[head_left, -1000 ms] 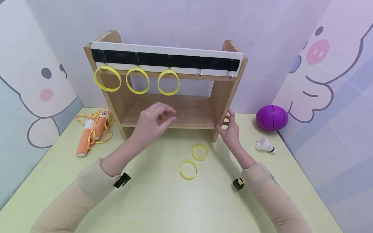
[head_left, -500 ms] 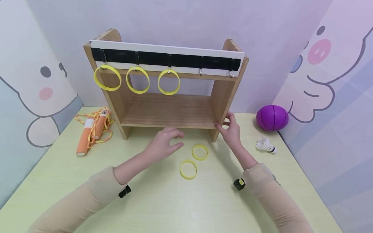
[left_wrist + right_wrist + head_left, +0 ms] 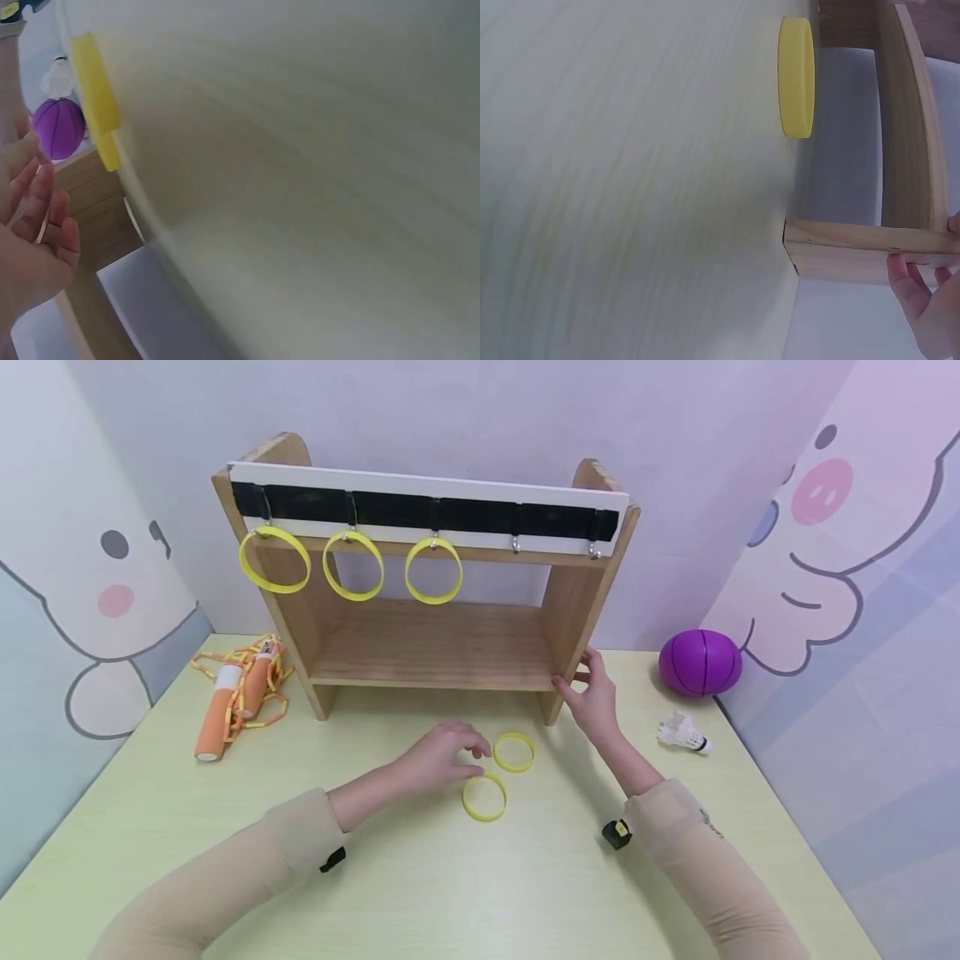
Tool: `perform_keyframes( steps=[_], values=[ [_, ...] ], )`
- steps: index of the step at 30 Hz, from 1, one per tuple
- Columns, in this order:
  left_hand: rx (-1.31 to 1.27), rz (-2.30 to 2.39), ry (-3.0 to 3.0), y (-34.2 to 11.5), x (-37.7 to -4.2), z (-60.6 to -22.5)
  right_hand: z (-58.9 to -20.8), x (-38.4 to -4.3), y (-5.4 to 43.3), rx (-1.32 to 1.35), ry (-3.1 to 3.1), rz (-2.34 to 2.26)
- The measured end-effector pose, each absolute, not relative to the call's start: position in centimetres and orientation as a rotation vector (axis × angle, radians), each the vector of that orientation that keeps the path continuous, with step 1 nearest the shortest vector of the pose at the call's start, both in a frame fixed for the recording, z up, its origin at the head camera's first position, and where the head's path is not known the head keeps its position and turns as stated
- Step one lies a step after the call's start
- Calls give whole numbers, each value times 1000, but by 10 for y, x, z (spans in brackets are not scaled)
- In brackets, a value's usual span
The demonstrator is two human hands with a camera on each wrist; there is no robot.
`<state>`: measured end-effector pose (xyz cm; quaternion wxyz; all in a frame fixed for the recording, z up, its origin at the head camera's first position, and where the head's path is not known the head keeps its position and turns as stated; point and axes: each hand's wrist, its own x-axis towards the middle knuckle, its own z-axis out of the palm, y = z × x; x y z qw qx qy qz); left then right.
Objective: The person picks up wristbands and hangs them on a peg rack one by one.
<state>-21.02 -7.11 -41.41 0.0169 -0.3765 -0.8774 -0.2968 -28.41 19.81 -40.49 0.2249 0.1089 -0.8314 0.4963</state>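
My left hand [image 3: 442, 756] hovers low over the table, thumb and fingers apart. Its fingertips are right beside two yellow rings, one nearer [image 3: 486, 818] and one farther back [image 3: 514, 769], both lying flat. In the left wrist view, the left hand [image 3: 37, 232] has nothing in its fingers. My right hand [image 3: 597, 702] grips the lower right side panel of a wooden shelf [image 3: 442, 647], thumb at the front and fingers behind. Along the shelf's top runs a white board with a black strip [image 3: 397, 512] and metal hooks. Three yellow rings [image 3: 433, 601] hang from the left and middle hooks.
Two hooks at the right, one of them a metal hook [image 3: 515, 545], carry no ring. A jump rope with orange handles [image 3: 217, 718] lies left of the shelf. To the right are a purple ball [image 3: 700, 662] and a shuttlecock [image 3: 682, 733]. Walls stand close behind and on both sides.
My left hand has come down from in front of the shelf to the two rings on the table, moving right and nearer. The right hand keeps its grip on the shelf.
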Motion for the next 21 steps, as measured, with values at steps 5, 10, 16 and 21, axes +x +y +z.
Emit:
perform_keyframes(
  steps=[5, 10, 16, 21],
  values=[
    [-1237, -885, -2766, -69, -217, -424, -404, -284, 198, 291, -2301, 1378],
    [-1284, -880, -2818, -68, -225, -431, -404, -283, 198, 274, -2309, 1378],
    [-1297, -898, -2902, -68, -231, -435, -405, -284, 198, 272, -2312, 1368],
    [-1296, -885, -2929, -67, -232, -436, -405, -283, 197, 283, -2304, 1366]
  ],
)
